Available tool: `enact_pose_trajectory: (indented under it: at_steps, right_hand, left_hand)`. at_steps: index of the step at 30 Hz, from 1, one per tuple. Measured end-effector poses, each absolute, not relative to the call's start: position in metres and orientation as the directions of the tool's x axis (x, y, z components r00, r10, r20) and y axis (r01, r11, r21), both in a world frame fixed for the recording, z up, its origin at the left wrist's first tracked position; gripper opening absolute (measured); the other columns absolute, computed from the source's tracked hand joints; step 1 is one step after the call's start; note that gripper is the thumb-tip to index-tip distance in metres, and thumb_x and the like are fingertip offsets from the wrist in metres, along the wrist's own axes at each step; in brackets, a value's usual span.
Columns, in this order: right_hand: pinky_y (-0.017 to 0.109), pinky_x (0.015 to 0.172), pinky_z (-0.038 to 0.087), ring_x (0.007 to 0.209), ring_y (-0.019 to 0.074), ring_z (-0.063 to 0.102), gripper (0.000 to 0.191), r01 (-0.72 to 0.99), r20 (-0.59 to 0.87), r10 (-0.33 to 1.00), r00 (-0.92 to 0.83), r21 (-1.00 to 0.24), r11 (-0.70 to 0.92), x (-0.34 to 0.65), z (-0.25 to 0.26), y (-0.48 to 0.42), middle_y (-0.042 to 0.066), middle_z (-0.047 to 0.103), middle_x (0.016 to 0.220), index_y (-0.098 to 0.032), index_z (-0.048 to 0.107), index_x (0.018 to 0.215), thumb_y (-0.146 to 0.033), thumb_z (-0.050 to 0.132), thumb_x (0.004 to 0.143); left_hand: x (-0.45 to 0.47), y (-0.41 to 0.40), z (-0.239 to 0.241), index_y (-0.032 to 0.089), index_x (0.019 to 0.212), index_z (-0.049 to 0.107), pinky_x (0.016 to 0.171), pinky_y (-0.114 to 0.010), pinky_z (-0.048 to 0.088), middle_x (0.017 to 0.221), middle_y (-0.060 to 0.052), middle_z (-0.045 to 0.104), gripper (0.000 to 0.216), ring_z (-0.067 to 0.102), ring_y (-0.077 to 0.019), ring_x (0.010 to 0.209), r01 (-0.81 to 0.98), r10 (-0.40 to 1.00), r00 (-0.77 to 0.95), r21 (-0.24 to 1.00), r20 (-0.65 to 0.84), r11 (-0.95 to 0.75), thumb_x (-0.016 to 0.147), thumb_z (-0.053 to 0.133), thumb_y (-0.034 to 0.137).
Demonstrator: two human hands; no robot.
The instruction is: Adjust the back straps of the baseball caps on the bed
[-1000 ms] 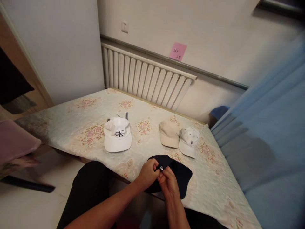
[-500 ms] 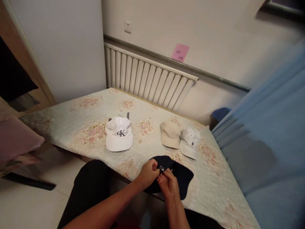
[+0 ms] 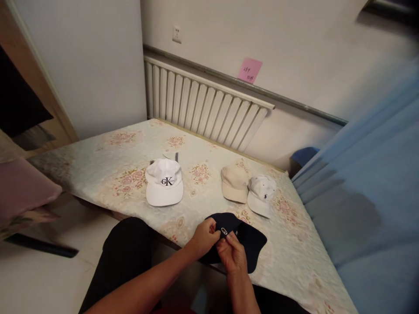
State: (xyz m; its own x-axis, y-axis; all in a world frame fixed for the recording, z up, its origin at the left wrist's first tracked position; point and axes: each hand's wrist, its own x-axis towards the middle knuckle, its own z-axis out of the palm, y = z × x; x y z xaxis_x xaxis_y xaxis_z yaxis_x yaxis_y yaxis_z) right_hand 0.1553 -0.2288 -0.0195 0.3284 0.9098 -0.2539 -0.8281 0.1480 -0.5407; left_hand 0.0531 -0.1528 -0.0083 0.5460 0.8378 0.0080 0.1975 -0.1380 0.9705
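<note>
A dark navy baseball cap is held at the near edge of the table, its brim pointing right. My left hand pinches the cap's strap beside a small oval metal buckle. On the other side of that buckle, my right hand is closed on the strap too, thumb and fingers together. Beyond lies a white cap with black letters, its strap loose behind it. A beige cap and a white cap with a small dark emblem sit side by side to the right.
The caps rest on a flowered cloth covering the table. A white radiator runs along the wall behind it, under a pink note. A blue curtain hangs at the right. A pink cloth-covered seat stands at left.
The view has shifted very slightly. Both hands keep their hold on the navy cap's strap, and the buckle's oval shows a little more fully between the fingers.
</note>
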Motion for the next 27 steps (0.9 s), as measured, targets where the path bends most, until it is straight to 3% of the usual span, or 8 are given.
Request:
enact_pose_trajectory:
  at_steps: [8, 14, 27]
  right_hand:
    - [0.019, 0.061, 0.053, 0.072, 0.0112, 0.066, 0.023, -0.829, -0.262, 0.908, 0.326, -0.541, 0.142, 0.155, -0.026, -0.229, 0.001, 0.072, 0.083, -0.019, 0.069, 0.084, -0.008, 0.074, 0.064]
    - [0.029, 0.079, 0.053, 0.084, 0.0171, 0.068, 0.021, -0.824, -0.255, 0.909, 0.330, -0.548, 0.145, 0.154, -0.024, -0.228, 0.004, 0.073, 0.084, -0.018, 0.070, 0.080, -0.011, 0.075, 0.062]
    - [0.032, 0.081, 0.052, 0.082, 0.0160, 0.067, 0.024, -0.815, -0.249, 0.904, 0.348, -0.557, 0.160, 0.151, -0.025, -0.228, 0.002, 0.072, 0.085, -0.021, 0.068, 0.085, -0.012, 0.075, 0.063]
  left_hand:
    - [0.051, -0.154, -0.003, 0.019, 0.066, 0.043, 0.052, -0.022, 0.030, 0.057, 0.007, 0.040, 0.009, 0.038, -0.0090, 0.055, 0.179, 0.827, 0.562, 0.981, -0.037, -0.077, 0.068, 0.052, 0.020]
    - [0.050, -0.155, -0.001, 0.018, 0.068, 0.046, 0.053, -0.022, 0.030, 0.057, 0.006, 0.042, 0.011, 0.039, -0.0090, 0.055, 0.066, 0.760, 0.646, 0.997, -0.064, 0.029, 0.065, 0.056, 0.023]
    - [0.044, -0.157, 0.010, 0.017, 0.067, 0.047, 0.057, -0.024, 0.032, 0.059, 0.005, 0.041, 0.022, 0.039, -0.0098, 0.058, 0.034, 0.732, 0.655, 0.975, -0.189, 0.221, 0.071, 0.054, 0.038]
